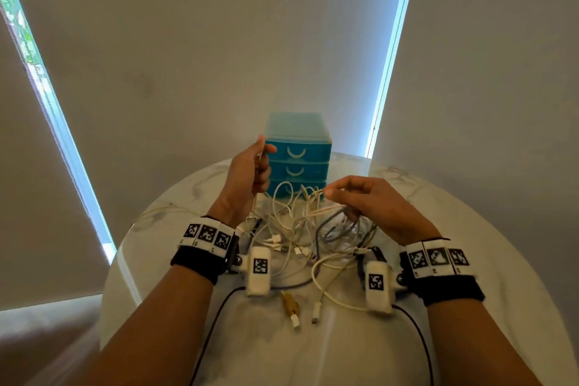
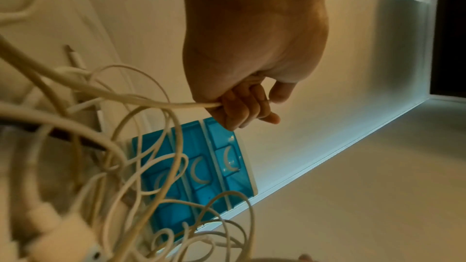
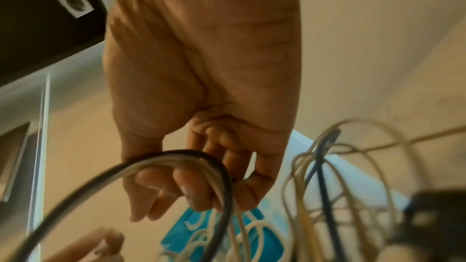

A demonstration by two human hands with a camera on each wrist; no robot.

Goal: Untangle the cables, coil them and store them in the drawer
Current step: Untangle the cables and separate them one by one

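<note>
Head view: round, glossy, marble-veined bench (image 1: 488, 247), its curved edge falling away on both sides of the forearms and behind the drawer unit. Blue translucent plastic drawer unit (image 1: 299, 153), 3 drawers with white crescent handles, all pushed in, standing just beyond the fingers at the far rim. Tangle of thin, smooth white and grey cables (image 1: 300, 229) heaped on the bench below and between both hands, loose plug ends trailing toward the body. Left hand (image 1: 247, 172) raised, fingers curled round 1 white cable (image 1: 254, 200) that drops to the heap. Right hand (image 1: 369, 200) lower, fingertips pinching several strands lifted off the heap. Bare marble on either side of the heap.

Left wrist view: left hand (image 2: 252, 47) closed in a fist on the white cable (image 2: 156, 103), which leaves the fingers (image 2: 239, 107) and runs off to the looping heap. Drawer unit (image 2: 201, 166) just past the knuckles, partly behind loops.

Right wrist view, blurred: right hand (image 3: 201, 107) with fingers (image 3: 191, 186) hooked round a curved bundle of 1 dark and several pale strands (image 3: 219, 176). Drawer unit (image 3: 181, 234) beyond the fingertips, behind more loops.
</note>
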